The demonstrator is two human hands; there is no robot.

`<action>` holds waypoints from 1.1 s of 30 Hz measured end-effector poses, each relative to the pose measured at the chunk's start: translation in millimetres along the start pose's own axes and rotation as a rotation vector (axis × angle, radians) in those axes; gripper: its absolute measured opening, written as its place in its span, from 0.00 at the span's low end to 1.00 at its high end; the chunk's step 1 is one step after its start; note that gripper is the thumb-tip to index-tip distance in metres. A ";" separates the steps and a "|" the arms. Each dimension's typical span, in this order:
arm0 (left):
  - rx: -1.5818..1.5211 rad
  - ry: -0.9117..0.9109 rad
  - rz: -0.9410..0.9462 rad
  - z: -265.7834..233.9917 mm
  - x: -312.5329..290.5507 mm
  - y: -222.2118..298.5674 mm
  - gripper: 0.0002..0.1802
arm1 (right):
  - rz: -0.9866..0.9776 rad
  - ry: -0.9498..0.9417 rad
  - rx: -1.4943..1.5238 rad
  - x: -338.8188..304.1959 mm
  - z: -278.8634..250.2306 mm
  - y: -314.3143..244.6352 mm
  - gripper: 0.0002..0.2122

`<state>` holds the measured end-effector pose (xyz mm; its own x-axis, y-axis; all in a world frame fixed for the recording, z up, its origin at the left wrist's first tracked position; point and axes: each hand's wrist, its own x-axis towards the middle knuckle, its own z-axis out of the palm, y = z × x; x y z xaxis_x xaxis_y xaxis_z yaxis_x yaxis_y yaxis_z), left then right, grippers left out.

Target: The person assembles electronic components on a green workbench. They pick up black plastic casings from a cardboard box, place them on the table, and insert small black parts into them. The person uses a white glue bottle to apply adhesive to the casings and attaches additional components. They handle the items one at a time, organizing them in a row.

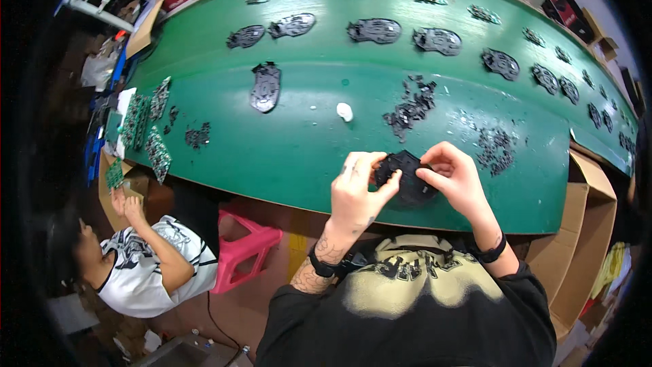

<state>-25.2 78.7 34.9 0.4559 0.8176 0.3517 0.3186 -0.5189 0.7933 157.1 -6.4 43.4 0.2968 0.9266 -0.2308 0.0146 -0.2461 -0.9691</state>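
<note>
Both my hands hold one black plastic mouse-shaped shell (406, 175) just above the near edge of the green table (299, 143). My left hand (358, 190) pinches its left side with thumb and fingers. My right hand (454, 178) grips its right side, thumb pressed on top. A pile of small black parts (410, 109) lies just beyond the shell, and another scatter of small black parts (496, 148) sits to its right.
Rows of black shells (375, 30) line the far side, one more shell (265, 87) lies at mid-left. Green circuit boards (157, 153) are stacked at the left end. A small white object (345, 111) rests mid-table. Another person (146, 261) crouches at lower left beside a pink stool (244, 248). A cardboard box (584, 231) stands right.
</note>
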 end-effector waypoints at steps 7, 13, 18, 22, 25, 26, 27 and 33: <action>0.039 0.000 0.063 -21.9 2.6 2.0 0.21 | 0.122 -0.299 0.272 12.8 2.6 1.6 0.15; 0.091 0.165 -0.090 -88.7 43.8 3.1 0.19 | -0.054 0.028 0.244 11.1 -16.1 -10.3 0.14; 0.189 0.068 -0.003 -147.3 129.0 -61.6 0.18 | -0.126 0.311 0.174 -3.3 -76.8 14.0 0.12; 0.274 -0.196 0.019 -136.4 183.0 -115.7 0.18 | -0.110 0.553 0.178 -40.6 -123.3 26.7 0.11; 0.294 -0.342 0.178 -89.0 212.6 -134.1 0.18 | -0.106 0.715 0.062 -101.2 -164.9 31.9 0.11; 0.351 -0.373 0.181 -73.9 214.6 -133.4 0.17 | -0.090 0.771 0.010 -121.8 -179.2 24.8 0.11; 0.295 -0.384 0.186 -59.8 210.6 -131.8 0.17 | -0.068 0.851 -0.048 -145.9 -194.3 17.4 0.11; 0.323 -0.466 0.223 -69.9 204.9 -161.4 0.21 | -0.187 1.037 -0.007 -277.6 -290.9 4.1 0.13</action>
<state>-41.4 347.4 13.7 0.8332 0.5232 0.1791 0.3768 -0.7741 0.5087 352.5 -347.3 128.7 0.9608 0.2536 0.1124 0.1487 -0.1289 -0.9804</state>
